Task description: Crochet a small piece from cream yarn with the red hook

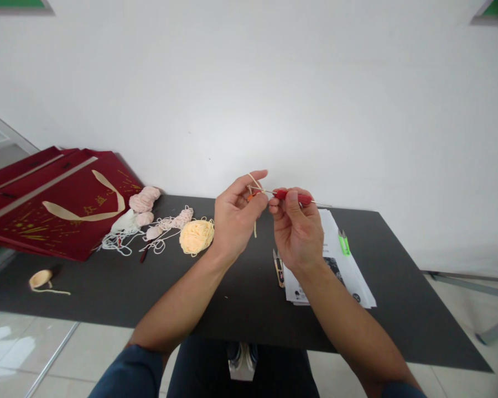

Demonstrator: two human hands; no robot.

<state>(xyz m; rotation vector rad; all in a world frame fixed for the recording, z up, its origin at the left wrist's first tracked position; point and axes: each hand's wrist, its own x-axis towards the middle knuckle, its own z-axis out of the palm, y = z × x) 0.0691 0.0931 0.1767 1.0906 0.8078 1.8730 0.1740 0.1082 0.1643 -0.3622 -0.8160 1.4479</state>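
The left fingers (255, 205) hide most of a small orange piece (252, 195), so its shape cannot be told; how the tip of the red-handled hook (281, 194) meets the yarn (255, 180) is too small to make out; the right forearm (340, 301) covers part of the papers (359, 282), whose print is illegible; the left edge cuts off the red bags (68, 189); the top corners crop green panels (12, 3).

1. Bare hands: two, left hand (235, 215), right hand (299, 235).
2. Hand-held, red-handled metal hook (281, 194): one.
3. Round pale-yellow yarn ball (196, 236): one.
4. Small snips: two, a green-handled pair (344, 244), a pattern-handled pair (279, 271).
5. Dark-red, gold-printed bags (72, 196): at least two.
6. Small pale-yellow cup-shaped piece (40, 279): one.
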